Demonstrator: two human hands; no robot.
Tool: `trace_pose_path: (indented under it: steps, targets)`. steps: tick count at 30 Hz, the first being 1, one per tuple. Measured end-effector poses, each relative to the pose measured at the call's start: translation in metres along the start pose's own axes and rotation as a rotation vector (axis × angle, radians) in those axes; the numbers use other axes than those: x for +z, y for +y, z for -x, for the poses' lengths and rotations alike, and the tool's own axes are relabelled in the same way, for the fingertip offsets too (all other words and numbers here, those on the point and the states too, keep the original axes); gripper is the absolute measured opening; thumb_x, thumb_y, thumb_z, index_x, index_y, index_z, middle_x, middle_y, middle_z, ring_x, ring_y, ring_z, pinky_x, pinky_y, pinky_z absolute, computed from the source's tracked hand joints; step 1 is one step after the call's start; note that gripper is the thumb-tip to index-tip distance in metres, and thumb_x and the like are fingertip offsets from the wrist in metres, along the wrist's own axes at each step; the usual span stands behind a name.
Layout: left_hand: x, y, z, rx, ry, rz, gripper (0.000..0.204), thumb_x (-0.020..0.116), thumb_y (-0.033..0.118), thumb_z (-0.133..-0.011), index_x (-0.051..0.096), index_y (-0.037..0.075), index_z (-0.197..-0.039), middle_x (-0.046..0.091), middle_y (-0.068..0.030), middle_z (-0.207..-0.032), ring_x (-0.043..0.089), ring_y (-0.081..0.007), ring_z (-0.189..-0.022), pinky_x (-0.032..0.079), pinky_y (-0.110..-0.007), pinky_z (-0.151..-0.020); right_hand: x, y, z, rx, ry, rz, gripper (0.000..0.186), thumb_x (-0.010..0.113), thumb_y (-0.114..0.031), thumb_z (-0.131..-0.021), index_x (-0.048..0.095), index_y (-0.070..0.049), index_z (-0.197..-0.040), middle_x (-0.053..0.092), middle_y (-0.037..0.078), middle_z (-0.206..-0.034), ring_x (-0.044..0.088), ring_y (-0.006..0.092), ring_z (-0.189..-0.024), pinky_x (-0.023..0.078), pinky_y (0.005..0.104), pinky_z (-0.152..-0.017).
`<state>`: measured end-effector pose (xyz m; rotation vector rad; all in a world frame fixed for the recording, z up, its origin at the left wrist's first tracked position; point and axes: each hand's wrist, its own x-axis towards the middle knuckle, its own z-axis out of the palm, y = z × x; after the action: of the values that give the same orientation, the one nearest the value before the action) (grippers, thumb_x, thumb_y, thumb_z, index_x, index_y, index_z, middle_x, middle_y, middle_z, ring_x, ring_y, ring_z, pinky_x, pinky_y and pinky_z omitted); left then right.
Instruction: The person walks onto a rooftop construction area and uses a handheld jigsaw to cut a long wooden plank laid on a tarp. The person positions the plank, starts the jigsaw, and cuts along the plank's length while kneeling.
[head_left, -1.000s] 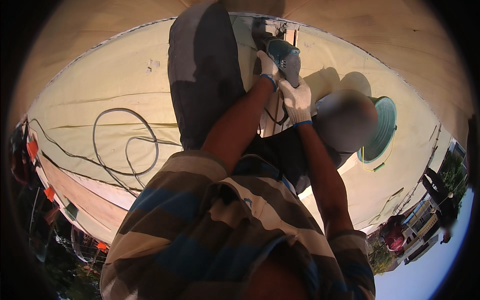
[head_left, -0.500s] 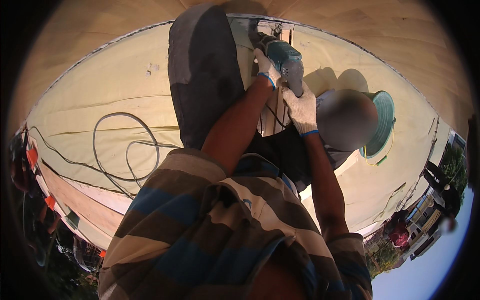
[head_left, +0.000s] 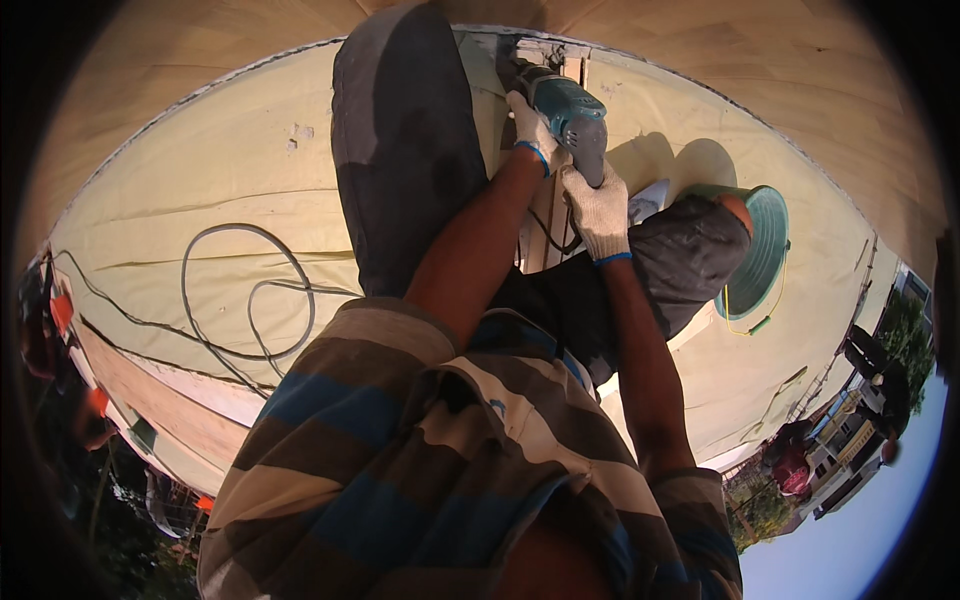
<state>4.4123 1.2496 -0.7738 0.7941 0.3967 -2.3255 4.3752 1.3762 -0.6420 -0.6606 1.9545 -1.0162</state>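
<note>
A teal and grey power drill (head_left: 565, 105) points away from me toward a gap at the far edge of the surface. My left hand (head_left: 534, 124), in a white knit glove with a blue cuff, is closed around its front part. Around the rear handle my right hand (head_left: 602, 215), gloved the same way, is wrapped. Whether a finger presses the trigger is hidden. The drill's tip lies in shadow by the gap (head_left: 535, 50) and I cannot make out its bit. A dark cord (head_left: 570, 240) hangs below my right hand.
A green bucket (head_left: 768, 250) with a yellow handle lies tipped beside my right knee. A flat pale blade-like piece (head_left: 650, 200) rests near that knee. On the left, a grey cable (head_left: 190, 290) loops over the cream sheeting (head_left: 130, 200). Other people (head_left: 885, 375) are at the right rim.
The drill and both hands stay nearly in place, with only a slight shift of the view. My grip has not changed.
</note>
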Motion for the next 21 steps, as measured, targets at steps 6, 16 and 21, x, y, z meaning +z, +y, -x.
trace_pose_path:
  steps: [6,16,21]
  targets:
    - [0.003,0.006,-0.006,-0.003,0.018,0.017,0.103,0.018,0.092,-0.092,0.065,0.011,-0.135,0.068,-0.0102,-0.133,0.064,-0.0318,-0.119,0.051,-0.051,-0.104,0.006,-0.016,-0.006,0.062,0.007,0.009,0.024,0.074,-0.022,-0.093,0.068,0.001,-0.099,0.063,0.0,-0.074,0.058,0.0073,-0.063,0.047,0.0262,-0.058]
    - [-0.02,-0.006,-0.009,0.031,0.118,-0.099,0.102,0.011,0.09,-0.093,0.065,0.013,-0.135,0.07,-0.0121,-0.128,0.064,-0.0346,-0.118,0.049,-0.056,-0.105,0.005,0.004,0.005,-0.007,0.018,-0.037,0.029,0.076,-0.022,-0.091,0.071,0.002,-0.105,0.068,0.002,-0.081,0.061,0.0089,-0.069,0.05,0.0279,-0.064]
    - [-0.024,0.0,0.002,0.032,0.124,-0.103,0.1,0.019,0.093,-0.092,0.064,0.016,-0.138,0.069,-0.0078,-0.134,0.062,-0.0343,-0.124,0.042,-0.06,-0.111,0.009,0.003,0.006,0.096,0.001,0.003,0.034,0.076,-0.026,-0.088,0.073,0.002,-0.107,0.073,0.006,-0.085,0.064,0.0114,-0.079,0.054,0.0315,-0.075]
